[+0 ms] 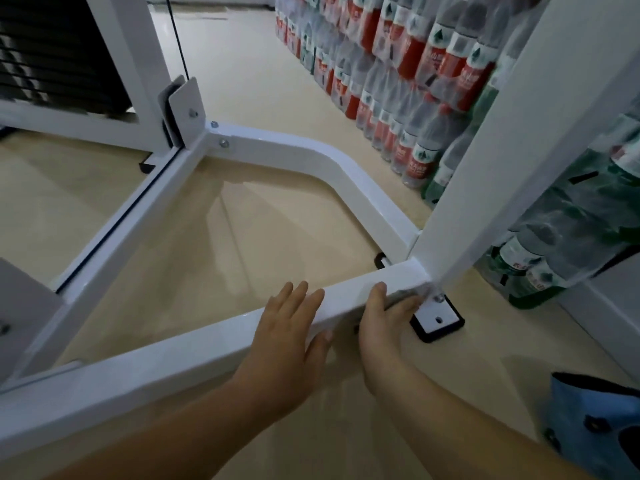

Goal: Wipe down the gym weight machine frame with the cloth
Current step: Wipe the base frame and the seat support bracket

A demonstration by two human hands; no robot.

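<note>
The white weight machine frame lies low over a beige floor, with a near base bar running from lower left to a corner joint at the right. My left hand rests flat on top of that bar, fingers straight and thumb down the near face. My right hand is beside it at the corner, thumb on the bar's top edge and fingers stretched along the near face. A small whitish blur at those fingertips may be the cloth; I cannot tell.
A white upright post rises from the corner over a black-edged foot plate. Shrink-wrapped water bottle packs are stacked to the right. The black weight stack and cable stand far left. A blue bag lies lower right.
</note>
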